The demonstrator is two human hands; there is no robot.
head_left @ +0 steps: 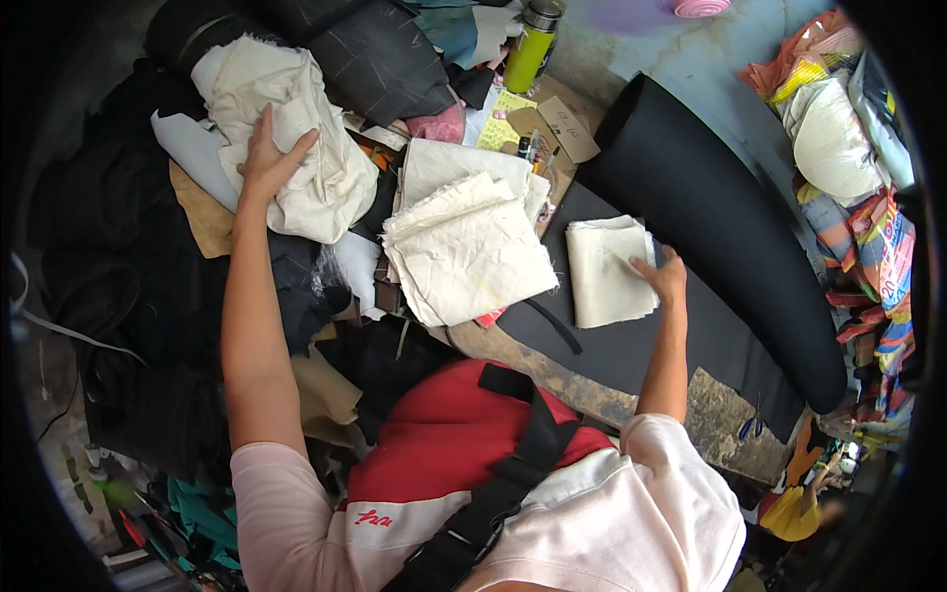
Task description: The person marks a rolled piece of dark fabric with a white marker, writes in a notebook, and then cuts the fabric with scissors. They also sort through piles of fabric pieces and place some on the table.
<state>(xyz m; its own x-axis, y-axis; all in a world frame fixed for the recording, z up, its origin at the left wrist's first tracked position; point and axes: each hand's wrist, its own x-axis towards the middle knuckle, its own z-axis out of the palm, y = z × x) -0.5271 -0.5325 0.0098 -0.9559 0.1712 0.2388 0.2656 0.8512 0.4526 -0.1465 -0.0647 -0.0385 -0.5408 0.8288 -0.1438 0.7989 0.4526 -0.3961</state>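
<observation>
My left hand (273, 163) lies with fingers spread on a crumpled heap of cream cloth (321, 178) at the upper left. Toward the right, my right hand (667, 276) touches the right edge of a small folded stack of cream cloth (604, 281). Its thumb stretches over the top of the stack, apart from the other fingers, which are partly hidden at the side. Between my hands sits a larger pile of folded cream cloth (469, 257), its layers uneven and its edges frayed.
A thick black roll of material (720, 217) stretches along the right of the worktable (582, 380). Behind the pile stand a green bottle (534, 44) and some pens (536, 150). Blue-handled scissors (753, 426) lie near the table's right end. Dark fabric (128, 227) heaps up on the left.
</observation>
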